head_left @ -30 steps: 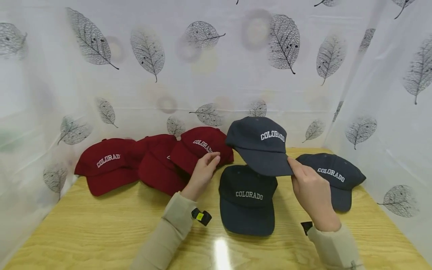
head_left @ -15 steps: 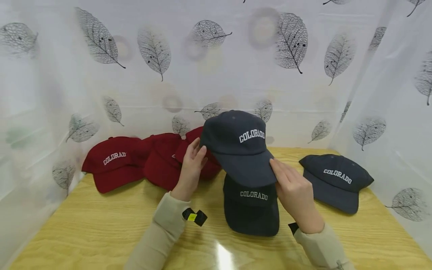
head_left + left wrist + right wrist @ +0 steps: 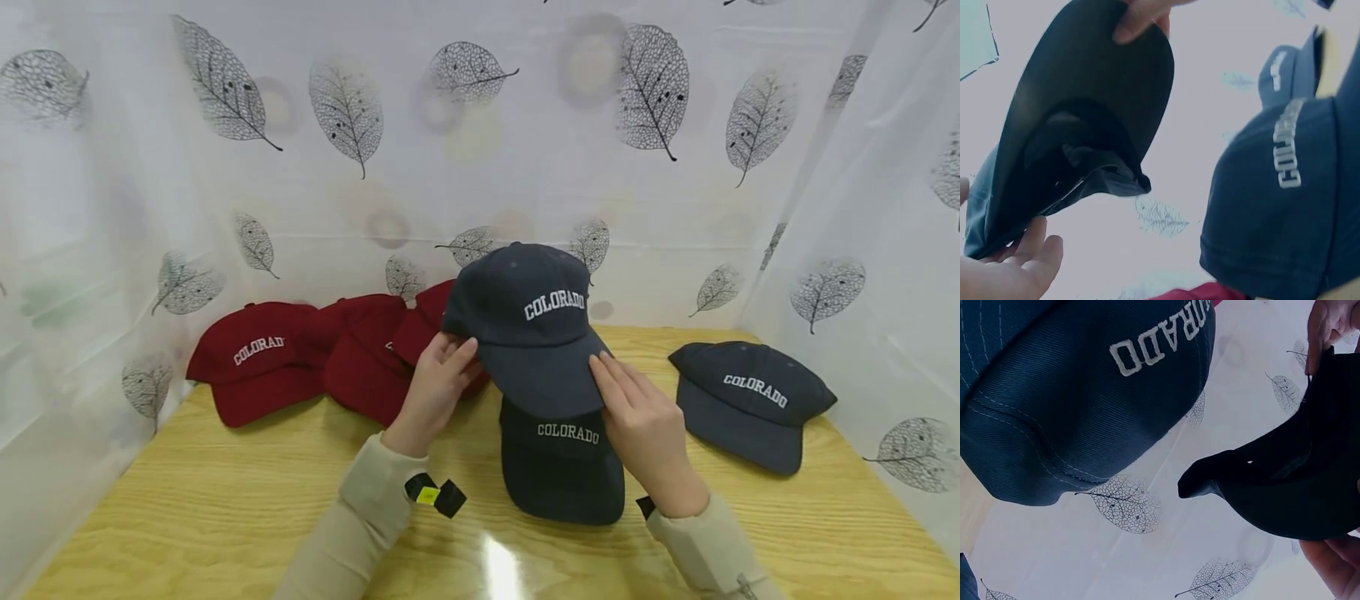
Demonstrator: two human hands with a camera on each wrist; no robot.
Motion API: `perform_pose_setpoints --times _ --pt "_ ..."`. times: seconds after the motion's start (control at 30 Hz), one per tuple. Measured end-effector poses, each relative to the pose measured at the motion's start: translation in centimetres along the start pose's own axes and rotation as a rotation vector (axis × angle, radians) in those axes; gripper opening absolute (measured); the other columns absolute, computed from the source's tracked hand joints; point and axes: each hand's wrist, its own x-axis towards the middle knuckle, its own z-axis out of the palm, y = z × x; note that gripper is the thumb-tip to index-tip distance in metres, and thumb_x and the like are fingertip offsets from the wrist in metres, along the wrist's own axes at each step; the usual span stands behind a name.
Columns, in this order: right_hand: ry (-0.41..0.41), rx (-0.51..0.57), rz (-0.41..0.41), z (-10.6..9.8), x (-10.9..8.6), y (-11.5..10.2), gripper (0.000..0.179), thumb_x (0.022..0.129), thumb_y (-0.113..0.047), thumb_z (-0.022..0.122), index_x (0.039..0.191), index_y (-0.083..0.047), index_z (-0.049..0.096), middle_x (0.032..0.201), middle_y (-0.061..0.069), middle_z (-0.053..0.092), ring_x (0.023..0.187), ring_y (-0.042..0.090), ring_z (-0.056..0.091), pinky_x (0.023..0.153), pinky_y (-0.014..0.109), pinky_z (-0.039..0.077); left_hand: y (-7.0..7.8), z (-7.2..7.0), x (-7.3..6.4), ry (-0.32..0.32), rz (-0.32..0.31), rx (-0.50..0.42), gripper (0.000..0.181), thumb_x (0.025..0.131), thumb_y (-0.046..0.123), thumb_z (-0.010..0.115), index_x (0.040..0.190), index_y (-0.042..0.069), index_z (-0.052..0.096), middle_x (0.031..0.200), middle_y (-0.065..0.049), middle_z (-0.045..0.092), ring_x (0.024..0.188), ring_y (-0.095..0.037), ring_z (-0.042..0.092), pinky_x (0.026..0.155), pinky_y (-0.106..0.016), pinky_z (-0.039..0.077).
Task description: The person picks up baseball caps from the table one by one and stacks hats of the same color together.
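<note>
Both hands hold a navy baseball cap [image 3: 525, 308] with COLORADO lettering, raised over the table. My left hand [image 3: 435, 383] grips the cap's lower left edge; in the left wrist view its fingers [image 3: 1035, 250] curl at the crown's rim. My right hand [image 3: 645, 421] pinches the right edge of the brim, thumb on the underside. The held cap's hollow underside [image 3: 1079, 137] faces the left wrist camera. Below and partly behind it, another dark navy cap [image 3: 562, 479] rests on the table, its crown top hidden by the raised brim.
Several dark red caps [image 3: 255, 362] overlap in a row at the back left. A further navy cap [image 3: 750, 408] lies at the right. The wooden table [image 3: 225, 508] is bordered by a white leaf-print curtain [image 3: 525, 167] at the back and sides.
The held navy cap has moved left, away from the navy cap at the right. My left hand, empty before, now grips its left edge.
</note>
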Motion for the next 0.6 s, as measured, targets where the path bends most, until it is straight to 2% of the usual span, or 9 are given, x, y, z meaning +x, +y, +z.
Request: perform_pose_setpoints --times 0.13,0.33,0.6 --pt "-0.001 0.002 -0.011 0.2 0.0 -0.2 0.035 0.089 -0.005 0.033 0.112 0.002 0.059 0.104 0.019 0.06 0.085 0.034 0.059 0.062 0.045 0.048 -0.04 0.17 -0.11 0.013 -0.006 -0.03 0.044 0.091 0.001 0.045 0.132 -0.003 0.029 0.128 -0.018 0.04 0.109 -0.021 0.047 0.091 -0.037 0.037" --pt "-0.023 0.004 -0.032 0.45 -0.09 -0.33 0.033 0.092 -0.008 0.034 0.112 0.002 0.059 0.105 0.018 0.06 0.088 0.034 0.058 0.066 0.043 0.048 -0.04 0.22 -0.18 0.106 -0.02 -0.081 0.036 0.09 -0.003 0.045 0.125 -0.003 0.037 0.109 -0.013 0.051 0.092 -0.016 0.055 0.079 -0.029 0.045" --pt "-0.052 0.049 -0.021 0.73 -0.29 -0.28 0.034 0.092 -0.009 0.034 0.114 0.001 0.058 0.108 0.017 0.059 0.09 0.032 0.057 0.068 0.043 0.048 0.01 0.28 -0.25 0.146 0.003 -0.104 0.033 0.09 -0.006 0.042 0.123 -0.003 0.038 0.099 -0.007 0.055 0.085 -0.013 0.058 0.073 -0.027 0.047"
